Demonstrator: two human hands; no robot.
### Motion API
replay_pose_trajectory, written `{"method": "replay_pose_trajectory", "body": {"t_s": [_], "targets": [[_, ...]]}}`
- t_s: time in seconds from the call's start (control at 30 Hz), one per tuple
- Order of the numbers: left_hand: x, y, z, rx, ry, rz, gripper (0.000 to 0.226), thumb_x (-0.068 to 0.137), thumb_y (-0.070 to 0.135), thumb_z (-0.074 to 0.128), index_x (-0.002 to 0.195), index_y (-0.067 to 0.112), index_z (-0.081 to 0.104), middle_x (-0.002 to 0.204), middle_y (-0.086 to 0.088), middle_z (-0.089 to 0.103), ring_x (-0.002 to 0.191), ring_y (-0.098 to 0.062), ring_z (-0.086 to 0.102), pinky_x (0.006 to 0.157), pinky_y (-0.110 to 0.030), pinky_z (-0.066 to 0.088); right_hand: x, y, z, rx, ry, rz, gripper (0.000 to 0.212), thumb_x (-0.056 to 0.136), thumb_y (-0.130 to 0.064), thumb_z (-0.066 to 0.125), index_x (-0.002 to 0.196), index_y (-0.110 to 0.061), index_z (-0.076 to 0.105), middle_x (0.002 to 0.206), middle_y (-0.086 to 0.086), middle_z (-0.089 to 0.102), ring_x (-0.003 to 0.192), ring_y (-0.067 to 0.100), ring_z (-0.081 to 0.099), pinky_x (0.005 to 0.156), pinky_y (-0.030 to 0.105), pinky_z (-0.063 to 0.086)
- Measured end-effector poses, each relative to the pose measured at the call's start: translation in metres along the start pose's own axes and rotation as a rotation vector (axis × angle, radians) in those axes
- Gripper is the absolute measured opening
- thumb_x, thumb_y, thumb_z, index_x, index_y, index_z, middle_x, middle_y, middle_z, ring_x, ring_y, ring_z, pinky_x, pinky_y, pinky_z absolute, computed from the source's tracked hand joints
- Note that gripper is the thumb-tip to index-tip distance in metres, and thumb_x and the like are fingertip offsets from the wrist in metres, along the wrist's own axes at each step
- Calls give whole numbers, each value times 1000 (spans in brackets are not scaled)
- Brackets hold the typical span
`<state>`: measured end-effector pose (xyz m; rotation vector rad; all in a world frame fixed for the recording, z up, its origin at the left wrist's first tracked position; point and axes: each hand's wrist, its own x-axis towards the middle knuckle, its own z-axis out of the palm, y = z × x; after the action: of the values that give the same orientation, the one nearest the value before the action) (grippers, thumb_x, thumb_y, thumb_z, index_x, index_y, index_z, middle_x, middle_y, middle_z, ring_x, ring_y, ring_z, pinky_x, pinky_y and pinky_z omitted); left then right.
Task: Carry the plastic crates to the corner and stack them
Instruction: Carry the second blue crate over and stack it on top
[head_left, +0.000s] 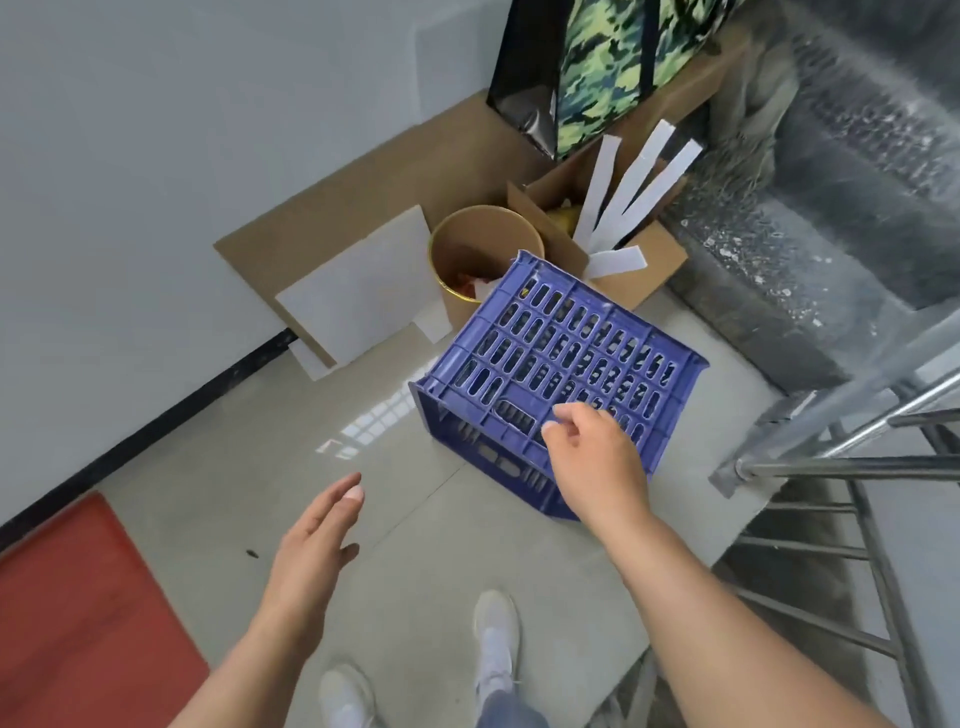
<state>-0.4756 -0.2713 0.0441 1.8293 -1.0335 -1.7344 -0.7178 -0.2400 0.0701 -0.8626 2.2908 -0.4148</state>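
Note:
A blue slotted plastic crate (561, 358) stands upside down on the tiled floor near the corner, its perforated bottom facing up. My right hand (592, 457) hovers over the crate's near edge with loosely curled fingers, holding nothing. My left hand (317, 540) is lower and to the left, above bare floor, palm open with fingers apart. I cannot tell whether the right fingertips touch the crate.
Behind the crate are a round brown bin (467, 244), an open cardboard box (639, 260) with white strips, flat cardboard sheets (332, 249) against the wall, and a camouflage bag (608, 67). A metal stair railing (852, 462) is at right, a red mat (78, 613) at left.

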Motion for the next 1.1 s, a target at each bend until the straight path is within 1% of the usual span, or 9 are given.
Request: {"method": "replay_pose_trajectory", "body": {"t_s": [0.2,0.33,0.4,0.47,0.6,0.73,0.83,0.97,1.1], "targets": [[53,-57,7,-52,2,-68,19,95,34,49,110,39,59,131,6,56,121,-17,52,93,-35,42,36,12,51,-370,-120,-23,59,91,-57,38,143,-28,35,138,10,46,128,30,40,99,40,35],[81,-95,11,-90,-4,-114,21,95,37,49,113,37,58,134,4,55,119,-16,53,92,-36,43,52,17,84,-548,-166,14,66,90,-64,30,147,-30,24,139,14,44,128,33,38,103,42,31],[93,-111,12,-103,-19,-136,22,88,44,56,110,39,59,133,5,56,117,-14,54,90,-36,44,59,19,99,-581,-170,19,68,90,-65,28,147,-29,23,138,17,45,127,34,39,103,43,30],[105,-129,11,-115,-21,-156,31,80,49,57,110,39,60,132,5,57,115,-11,55,89,-36,44,64,22,114,-584,-150,23,68,90,-65,28,146,-28,23,135,19,45,125,35,40,102,43,30],[129,-166,11,-150,-17,-181,24,95,38,49,116,34,59,133,0,57,117,-17,55,92,-38,44,64,30,131,-502,-18,32,68,89,-65,31,145,-28,24,130,19,45,122,36,41,102,44,29],[146,-191,14,-157,-20,-210,38,76,50,54,112,37,60,131,2,57,115,-14,55,90,-37,44,58,35,135,-429,93,-11,68,87,-64,35,144,-29,27,131,12,49,124,31,42,107,43,24],[160,-208,19,-156,-17,-232,40,74,52,50,110,38,60,131,2,56,116,-15,55,92,-38,44,58,40,142,-391,189,-73,61,85,-64,38,136,-31,41,115,10,54,111,31,47,99,42,30],[177,-227,28,-160,-1,-256,27,95,41,47,118,33,58,133,0,55,119,-19,53,94,-39,44,61,48,146,-356,284,-119,56,82,-64,45,122,-25,53,89,1,43,82,26,43,88,43,36],[188,-230,36,-177,28,-283,38,97,38,42,131,25,52,133,-1,53,119,-20,52,92,-39,43,65,44,130,-287,277,-173,54,81,-67,43,119,-30,54,90,2,53,87,31,54,77,40,39]]}}
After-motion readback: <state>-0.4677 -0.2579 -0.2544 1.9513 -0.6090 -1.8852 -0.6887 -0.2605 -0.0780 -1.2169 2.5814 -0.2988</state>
